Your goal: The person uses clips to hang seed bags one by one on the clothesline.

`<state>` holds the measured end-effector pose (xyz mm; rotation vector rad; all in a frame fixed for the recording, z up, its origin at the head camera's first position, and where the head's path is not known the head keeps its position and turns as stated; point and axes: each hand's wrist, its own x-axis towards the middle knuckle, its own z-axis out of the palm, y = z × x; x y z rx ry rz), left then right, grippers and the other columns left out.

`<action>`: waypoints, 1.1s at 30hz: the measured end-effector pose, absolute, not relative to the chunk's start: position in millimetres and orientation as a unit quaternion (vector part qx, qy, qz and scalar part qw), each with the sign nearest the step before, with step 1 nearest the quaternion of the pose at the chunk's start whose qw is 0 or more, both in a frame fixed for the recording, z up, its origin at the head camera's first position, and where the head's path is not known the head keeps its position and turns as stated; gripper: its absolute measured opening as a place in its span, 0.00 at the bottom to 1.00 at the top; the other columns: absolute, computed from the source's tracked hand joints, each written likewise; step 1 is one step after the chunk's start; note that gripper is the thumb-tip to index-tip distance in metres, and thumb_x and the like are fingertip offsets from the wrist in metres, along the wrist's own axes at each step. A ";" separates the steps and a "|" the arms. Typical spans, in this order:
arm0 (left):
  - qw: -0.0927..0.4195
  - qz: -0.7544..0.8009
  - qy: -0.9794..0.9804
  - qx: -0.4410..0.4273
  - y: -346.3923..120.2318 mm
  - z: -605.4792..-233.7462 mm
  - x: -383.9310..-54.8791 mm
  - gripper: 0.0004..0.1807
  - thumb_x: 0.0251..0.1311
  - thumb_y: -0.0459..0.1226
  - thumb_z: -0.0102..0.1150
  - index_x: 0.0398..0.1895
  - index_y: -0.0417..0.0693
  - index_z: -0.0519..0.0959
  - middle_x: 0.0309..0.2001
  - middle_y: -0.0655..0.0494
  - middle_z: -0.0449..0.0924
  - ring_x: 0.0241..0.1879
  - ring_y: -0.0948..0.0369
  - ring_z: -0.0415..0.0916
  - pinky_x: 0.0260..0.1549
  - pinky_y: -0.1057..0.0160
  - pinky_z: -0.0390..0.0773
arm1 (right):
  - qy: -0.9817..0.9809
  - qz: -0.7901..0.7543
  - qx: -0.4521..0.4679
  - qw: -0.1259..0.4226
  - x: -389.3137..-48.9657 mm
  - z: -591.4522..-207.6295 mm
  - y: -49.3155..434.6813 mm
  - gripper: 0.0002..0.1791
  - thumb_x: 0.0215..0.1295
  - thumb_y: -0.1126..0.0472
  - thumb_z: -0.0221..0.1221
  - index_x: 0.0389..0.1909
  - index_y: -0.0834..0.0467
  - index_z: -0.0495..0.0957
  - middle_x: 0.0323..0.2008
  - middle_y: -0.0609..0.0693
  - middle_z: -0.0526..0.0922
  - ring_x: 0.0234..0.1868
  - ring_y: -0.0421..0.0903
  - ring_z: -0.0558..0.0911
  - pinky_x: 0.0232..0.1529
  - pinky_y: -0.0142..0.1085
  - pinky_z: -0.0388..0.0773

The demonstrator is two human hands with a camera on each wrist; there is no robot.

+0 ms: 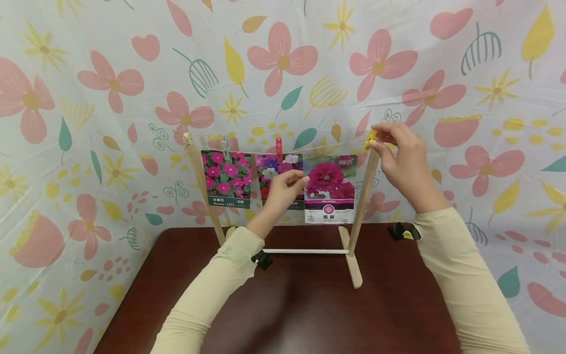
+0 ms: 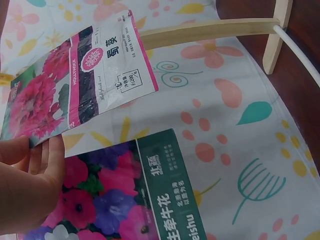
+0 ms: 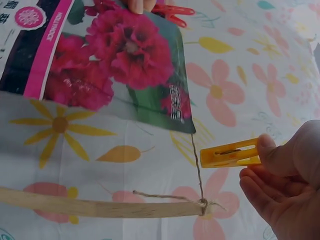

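My left hand (image 1: 283, 191) pinches the left edge of a hollyhock seed packet (image 1: 329, 184) between thumb and fingers. The packet shows dark pink blooms and hangs upright just below a thin string (image 1: 329, 147). My right hand (image 1: 404, 160) holds a yellow clothespin (image 3: 212, 157) by its handle end, thumb on one side and fingers on the other. In the right wrist view, the clothespin's tip is right at the string, to the side of the packet's top corner. Behind my left hand hangs a second seed packet (image 2: 117, 192) with mixed-colour flowers, partly hidden in the head view.
A wooden frame (image 1: 364, 201) with a white crossbar (image 1: 305, 251) carries the string and stands on a dark red table (image 1: 353, 319). A grey clothespin (image 1: 226, 146) holds a pink-flower packet (image 1: 227, 179); a red clothespin (image 1: 279, 150) holds the mixed-flower one. Behind is a flower-print cloth (image 1: 283, 113).
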<state>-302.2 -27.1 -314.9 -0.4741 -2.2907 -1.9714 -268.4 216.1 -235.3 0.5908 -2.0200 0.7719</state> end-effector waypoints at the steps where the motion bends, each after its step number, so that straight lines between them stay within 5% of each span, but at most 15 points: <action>1: 0.041 -0.646 -0.746 -0.156 -25.6 -314.1 -302.1 0.16 0.64 0.37 0.60 0.52 0.37 0.78 0.46 0.43 0.83 0.43 0.52 0.81 0.43 0.61 0.81 | -0.811 0.311 0.238 0.435 -268.8 -233.8 215.4 0.15 0.61 0.71 0.62 0.49 0.69 0.77 0.41 0.62 0.79 0.43 0.56 0.79 0.50 0.20 0.68; 13: 0.043 -0.655 -0.740 -0.144 -12.3 -309.3 -306.4 0.16 0.65 0.37 0.59 0.52 0.38 0.79 0.44 0.44 0.83 0.38 0.53 0.82 0.44 0.56 0.80 | -0.813 0.354 0.231 0.401 -279.8 -218.2 204.0 0.14 0.63 0.70 0.60 0.49 0.68 0.77 0.42 0.60 0.80 0.45 0.53 0.80 0.52 0.26 0.74; 23: 0.035 -0.671 -0.729 -0.130 -6.2 -307.8 -308.1 0.15 0.65 0.37 0.59 0.52 0.38 0.79 0.45 0.44 0.83 0.41 0.52 0.82 0.39 0.63 0.81 | -0.817 0.381 0.233 0.365 -293.2 -214.7 197.9 0.13 0.64 0.70 0.59 0.49 0.68 0.77 0.42 0.57 0.79 0.42 0.36 0.77 0.50 0.27 0.74; 33: 0.032 -0.683 -0.722 -0.109 -4.6 -308.0 -308.7 0.15 0.65 0.38 0.59 0.51 0.40 0.80 0.44 0.46 0.83 0.38 0.55 0.81 0.39 0.62 0.81 | -0.837 0.386 0.221 0.320 -300.6 -211.2 191.8 0.11 0.66 0.68 0.57 0.48 0.68 0.76 0.43 0.60 0.80 0.44 0.49 0.78 0.52 0.34 0.75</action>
